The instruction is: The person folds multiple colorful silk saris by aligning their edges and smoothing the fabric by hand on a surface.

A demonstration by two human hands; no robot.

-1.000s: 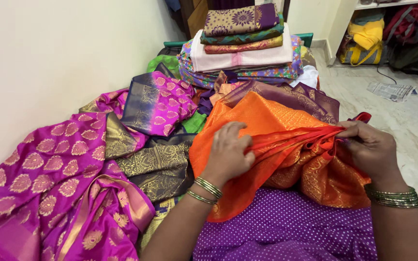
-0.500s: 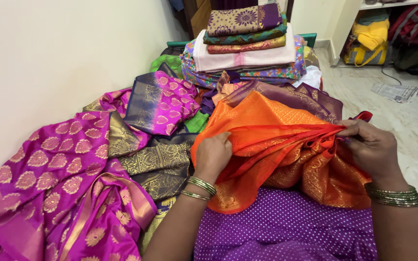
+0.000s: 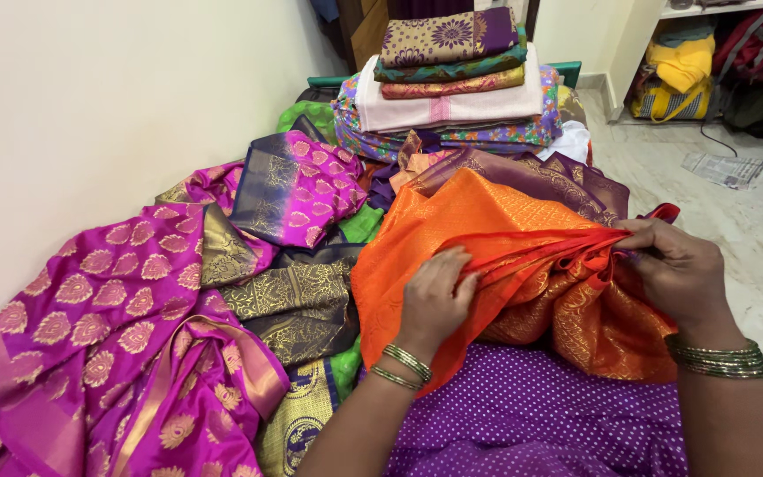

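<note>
An orange silk sari [image 3: 479, 221] with a gold woven border lies spread over my lap. My left hand [image 3: 434, 296] pinches a gathered fold along its edge. Farther right, my right hand [image 3: 677, 269] grips the bunched pleats of the same cloth near a red edge. Both wrists wear green and gold bangles. Under the sari, purple dotted fabric [image 3: 532, 415] covers my lap.
A magenta sari with gold motifs [image 3: 108, 327] and other loose saris lie heaped on the left against a white wall. A stack of folded saris [image 3: 448, 79] stands behind. Bags [image 3: 682, 71] sit on a shelf at the back right, and a paper [image 3: 726, 168] lies on the tiled floor.
My left hand has slid along the orange sari's edge, gathering another fold toward the right hand. The right hand keeps its grip on the pleats.
</note>
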